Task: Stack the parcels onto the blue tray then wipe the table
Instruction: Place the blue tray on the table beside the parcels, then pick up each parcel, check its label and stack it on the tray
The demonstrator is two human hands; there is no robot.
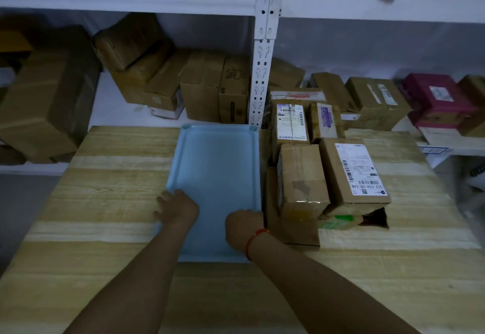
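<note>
Tray (pixel 217 165) interior bare; open from above. Left hand (pixel 176 207) on its left rim, right hand (pixel 242 226) at its right rim, so both near corners are occupied.

Parcels (pixel 328 170) packed tight just right of the tray, touching or nearly touching its right rim; no gap for fingers there. Their tops are clear from above.

Table (pixel 115 176) left of the tray is bare wood, free to approach. Near edge in front of the tray bare too, crossed only by the forearms.

Behind the table: shelf post (pixel 259 81) and shelf boxes (pixel 199 89) close off the far side.
</note>
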